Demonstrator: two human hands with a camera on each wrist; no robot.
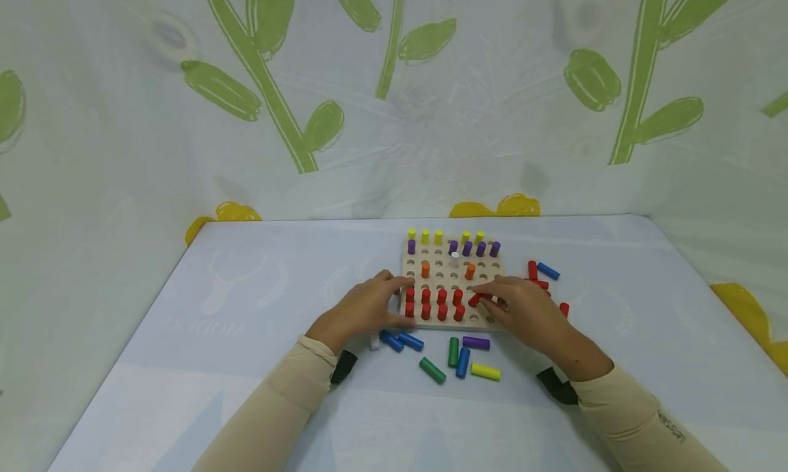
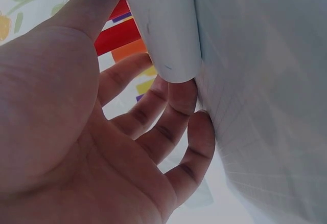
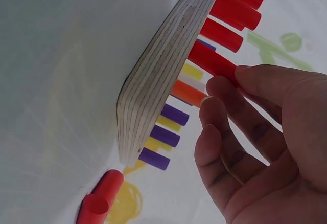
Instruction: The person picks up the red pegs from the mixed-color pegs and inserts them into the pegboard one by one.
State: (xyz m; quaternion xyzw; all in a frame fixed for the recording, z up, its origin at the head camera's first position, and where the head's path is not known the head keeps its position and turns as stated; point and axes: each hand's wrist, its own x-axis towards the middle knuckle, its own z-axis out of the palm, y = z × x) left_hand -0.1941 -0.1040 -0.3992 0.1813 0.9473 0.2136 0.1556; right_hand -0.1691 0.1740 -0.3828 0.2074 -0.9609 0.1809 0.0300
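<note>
A wooden pegboard (image 1: 443, 325) lies on the table with rows of holes. My left hand (image 1: 360, 311) holds its left side, thumb by the front corner and fingers along the edge. Between thumb and fingertips my right hand (image 1: 534, 313) pinches a red peg (image 3: 212, 60), which tilts over the board's front right holes. Two rows of upright red pegs (image 1: 442, 296) stand left of it. Farther back are orange pegs (image 1: 425, 269), a white peg (image 1: 455, 258), purple pegs (image 1: 467, 248) and a back row of yellow pegs (image 1: 425, 237).
Loose blue pegs (image 1: 410, 341), green pegs (image 1: 432, 371), a purple peg (image 1: 476, 343) and a yellow peg (image 1: 486, 371) lie before the board. Another white peg (image 2: 163, 35) lies near my left wrist. Red pegs (image 1: 532, 269) and a blue peg (image 1: 548, 271) are at the right.
</note>
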